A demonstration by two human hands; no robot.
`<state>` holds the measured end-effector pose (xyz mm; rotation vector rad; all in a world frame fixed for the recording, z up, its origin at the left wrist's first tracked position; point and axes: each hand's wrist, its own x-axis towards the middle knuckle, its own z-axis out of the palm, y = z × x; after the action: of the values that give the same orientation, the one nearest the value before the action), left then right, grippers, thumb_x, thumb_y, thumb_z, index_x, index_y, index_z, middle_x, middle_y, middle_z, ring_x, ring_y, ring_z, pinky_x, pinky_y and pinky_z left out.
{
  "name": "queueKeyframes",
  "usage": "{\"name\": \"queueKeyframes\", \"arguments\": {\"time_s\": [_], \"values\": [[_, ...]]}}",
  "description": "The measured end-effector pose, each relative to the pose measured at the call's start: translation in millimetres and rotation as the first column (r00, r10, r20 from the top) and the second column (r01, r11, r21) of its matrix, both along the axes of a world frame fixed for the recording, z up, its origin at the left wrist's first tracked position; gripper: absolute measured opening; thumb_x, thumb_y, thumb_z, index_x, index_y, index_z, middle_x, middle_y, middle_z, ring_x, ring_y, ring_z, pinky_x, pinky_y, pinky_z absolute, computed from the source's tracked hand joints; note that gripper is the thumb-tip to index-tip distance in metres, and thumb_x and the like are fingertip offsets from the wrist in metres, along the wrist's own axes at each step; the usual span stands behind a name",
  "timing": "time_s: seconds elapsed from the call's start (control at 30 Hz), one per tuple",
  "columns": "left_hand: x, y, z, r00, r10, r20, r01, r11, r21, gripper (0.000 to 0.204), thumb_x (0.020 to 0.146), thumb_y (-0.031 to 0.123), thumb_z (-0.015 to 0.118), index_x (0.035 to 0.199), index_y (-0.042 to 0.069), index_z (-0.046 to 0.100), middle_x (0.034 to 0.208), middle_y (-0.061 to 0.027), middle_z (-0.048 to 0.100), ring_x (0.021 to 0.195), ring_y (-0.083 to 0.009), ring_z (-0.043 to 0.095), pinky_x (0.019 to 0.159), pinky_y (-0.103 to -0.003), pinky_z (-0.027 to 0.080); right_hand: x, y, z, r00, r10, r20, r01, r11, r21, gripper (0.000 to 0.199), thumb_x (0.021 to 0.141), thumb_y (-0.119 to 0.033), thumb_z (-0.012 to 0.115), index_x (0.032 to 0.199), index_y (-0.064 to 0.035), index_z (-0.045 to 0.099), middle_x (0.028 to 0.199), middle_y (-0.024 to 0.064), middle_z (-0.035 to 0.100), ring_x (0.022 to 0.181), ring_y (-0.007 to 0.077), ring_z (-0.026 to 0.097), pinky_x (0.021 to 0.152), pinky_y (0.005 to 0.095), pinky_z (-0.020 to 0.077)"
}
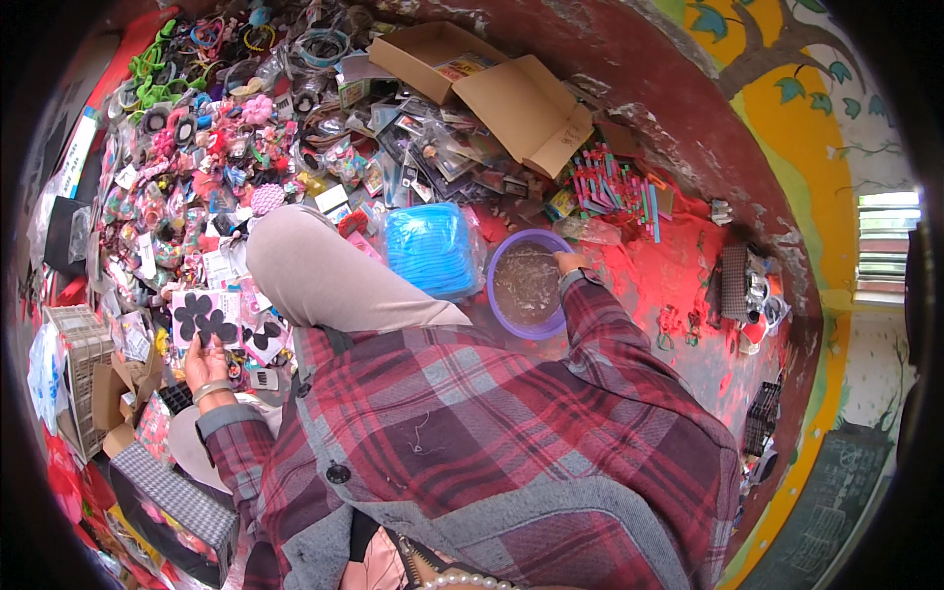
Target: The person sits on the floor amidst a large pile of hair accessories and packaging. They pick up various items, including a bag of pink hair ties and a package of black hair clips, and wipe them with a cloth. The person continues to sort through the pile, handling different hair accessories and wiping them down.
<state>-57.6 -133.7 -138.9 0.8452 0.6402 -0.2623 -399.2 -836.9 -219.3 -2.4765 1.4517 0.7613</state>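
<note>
On the left, my left hand [205, 362] pinches the lower edge of a pale card with black flower-shaped pieces [205, 319] on it. A smaller card with a black bow-like piece [264, 336] lies right beside it. My right hand [570, 263] is closed on the right rim of a round purple basin [495, 313]. Inside the basin is something brownish and glossy, too unclear to name. Just left of the basin lies a clear-wrapped pack of bright blue items [425, 246], close to my bent knee [305, 258].
Hair accessories and small packets [197, 187] pile up across the left. An open cardboard box [526, 113] stands at the back, with colourful sticks [619, 192] near it. Red sheeting [678, 275] covers the floor at right. A wicker basket [84, 344] is at far left.
</note>
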Motion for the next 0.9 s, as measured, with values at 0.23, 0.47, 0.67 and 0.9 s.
{"name": "queueKeyframes", "arguments": {"time_s": [0.23,0.47,0.67,0.9], "values": [[-2,-9,2,0.997,-0.030,0.069,0.034,0.998,-0.048,0.011,0.085,0.007,0.051,0.089,-0.001,0.057,0.083,-0.0096,0.062,0.072,-0.0206,0.059,0.062,-0.029,0.053,-10,-7,12,0.476,-0.853,0.212,0.458,0.447,0.769,0.029,0.072,-0.024,0.061,0.094,-0.0063,0.056,0.085,0.0094,0.058,0.079,0.0223,0.057,0.073,0.0399,0.0458],[4,-7,-11,0.994,-0.085,0.063,0.089,0.994,-0.059,0.010,0.085,0.007,0.051,0.087,-0.001,0.057,0.084,-0.0101,0.062,0.071,-0.0206,0.059,0.064,-0.030,0.054,-25,-19,28,0.443,-0.897,0.001,-0.240,-0.118,0.964,0.019,0.077,-0.019,0.064,0.084,-0.0048,0.053,0.067,0.0014,0.051,0.063,0.0181,0.055,0.059,0.0343,0.0490],[-3,-2,8,0.997,-0.038,0.070,0.040,0.999,-0.033,0.011,0.085,0.008,0.051,0.085,-0.002,0.056,0.082,-0.0111,0.061,0.069,-0.0215,0.060,0.064,-0.030,0.054,15,15,48,0.041,-0.956,0.291,0.152,0.294,0.944,0.023,0.078,-0.009,0.058,0.097,-0.0122,0.046,0.089,0.0102,0.052,0.070,0.0253,0.056,0.066,0.0528,0.0520],[-3,-12,-1,0.999,0.032,0.033,-0.031,0.998,-0.047,0.008,0.084,0.008,0.052,0.088,0.002,0.055,0.082,-0.0089,0.062,0.067,-0.0193,0.058,0.061,-0.031,0.053,12,23,60,0.262,-0.891,0.371,0.137,0.415,0.899,0.021,0.079,-0.001,0.053,0.097,-0.0090,0.045,0.072,0.0073,0.055,0.053,0.0183,0.055,0.042,0.0288,0.0459]]}}
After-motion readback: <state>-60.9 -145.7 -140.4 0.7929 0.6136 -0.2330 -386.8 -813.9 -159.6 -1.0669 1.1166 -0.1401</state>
